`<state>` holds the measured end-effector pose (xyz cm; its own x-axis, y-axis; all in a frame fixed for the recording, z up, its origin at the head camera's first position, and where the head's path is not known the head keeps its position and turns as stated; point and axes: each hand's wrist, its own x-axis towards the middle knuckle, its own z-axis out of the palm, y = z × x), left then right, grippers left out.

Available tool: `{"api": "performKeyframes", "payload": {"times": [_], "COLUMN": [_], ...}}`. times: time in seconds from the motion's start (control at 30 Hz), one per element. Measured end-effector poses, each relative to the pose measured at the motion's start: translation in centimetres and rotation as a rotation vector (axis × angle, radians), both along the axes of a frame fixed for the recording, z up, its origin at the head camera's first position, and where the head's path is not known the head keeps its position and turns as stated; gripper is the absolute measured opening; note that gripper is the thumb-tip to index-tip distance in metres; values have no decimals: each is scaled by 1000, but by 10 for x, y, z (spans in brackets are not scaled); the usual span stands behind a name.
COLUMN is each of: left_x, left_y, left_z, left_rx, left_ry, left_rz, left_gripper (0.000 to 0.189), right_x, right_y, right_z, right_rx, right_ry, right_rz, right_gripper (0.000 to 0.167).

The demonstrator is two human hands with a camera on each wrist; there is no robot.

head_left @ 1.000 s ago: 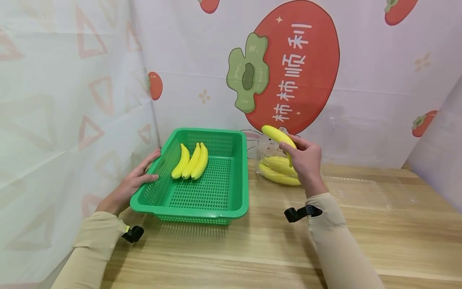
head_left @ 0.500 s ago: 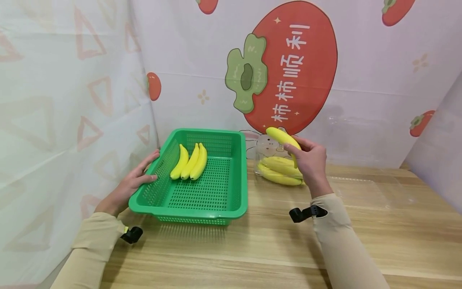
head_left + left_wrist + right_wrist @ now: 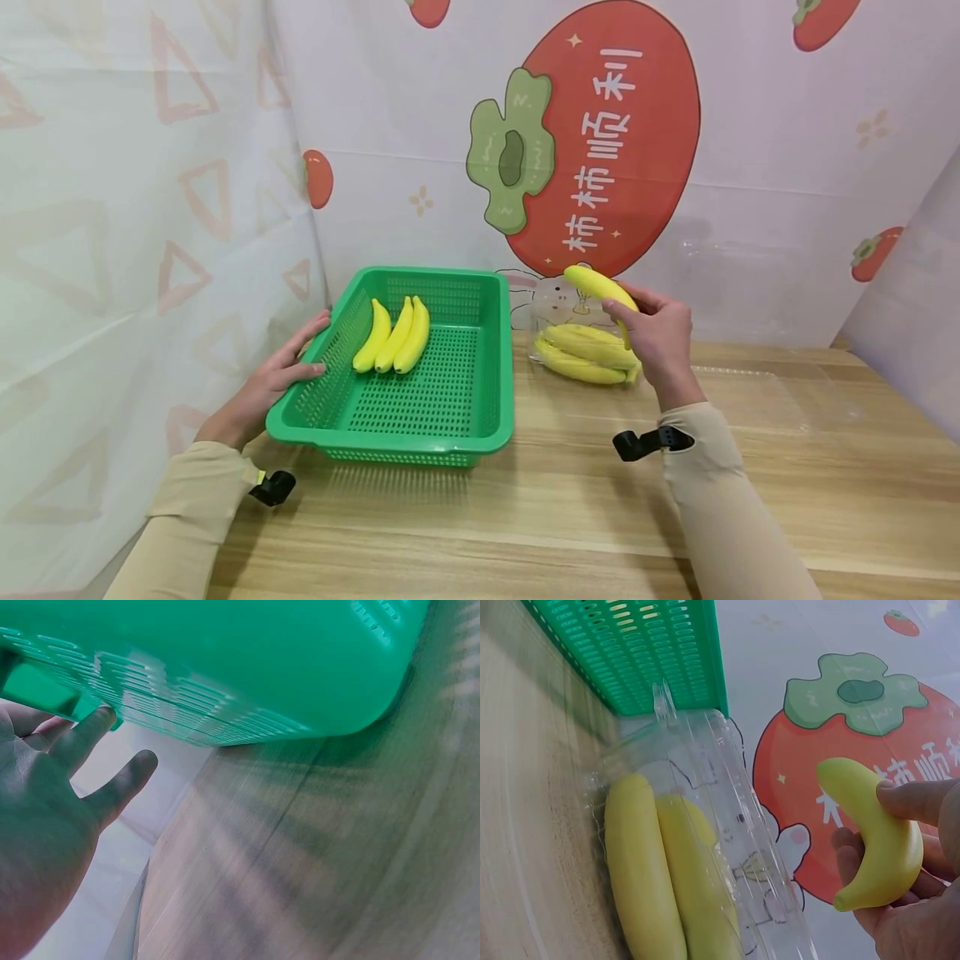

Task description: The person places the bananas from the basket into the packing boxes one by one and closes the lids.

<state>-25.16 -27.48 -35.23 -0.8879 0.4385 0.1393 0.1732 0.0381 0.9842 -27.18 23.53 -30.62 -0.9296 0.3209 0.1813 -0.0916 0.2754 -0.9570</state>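
Note:
A yellow banana (image 3: 600,286) is held in my right hand (image 3: 660,333), in the air above a clear plastic box. The right wrist view shows the thumb on one side of the banana (image 3: 881,840) and fingers curled behind it. More bananas (image 3: 585,350) lie inside the box (image 3: 720,772). My left hand (image 3: 273,383) holds the left rim of a green basket (image 3: 502,367), thumb over the edge. From the left wrist, some fingers (image 3: 124,787) reach out below the rim. Three bananas (image 3: 393,337) lie side by side in the basket's left part.
The wooden table (image 3: 570,517) runs under everything. A transparent plastic lid or tray (image 3: 750,392) extends to the right of the right hand. A printed cloth (image 3: 405,125) hangs behind, and another patterned cloth (image 3: 112,292) stands close at the left.
My right hand has shifted a little to the right with the banana, uncovering more of the bananas in the clear box. The left hand and basket look unmoved.

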Motion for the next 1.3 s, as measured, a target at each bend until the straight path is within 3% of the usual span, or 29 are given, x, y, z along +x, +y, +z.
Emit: {"api": "performKeyframes", "payload": {"times": [0.4, 0.7, 1.3], "left_x": [-1, 0, 1], "left_y": [0, -1, 0], "left_z": [0, 0, 1], "left_rx": [-65, -21, -17], "left_ry": [53, 12, 9], "left_rz": [27, 9, 3], "left_gripper": [75, 75, 76], "right_x": [1, 4, 6], "right_y": [16, 24, 46], "right_z": [-1, 0, -4], "right_rx": [-11, 17, 38], "right_ry": [2, 7, -15], "right_rz": [-23, -35, -62], "right_gripper": [53, 54, 54]}}
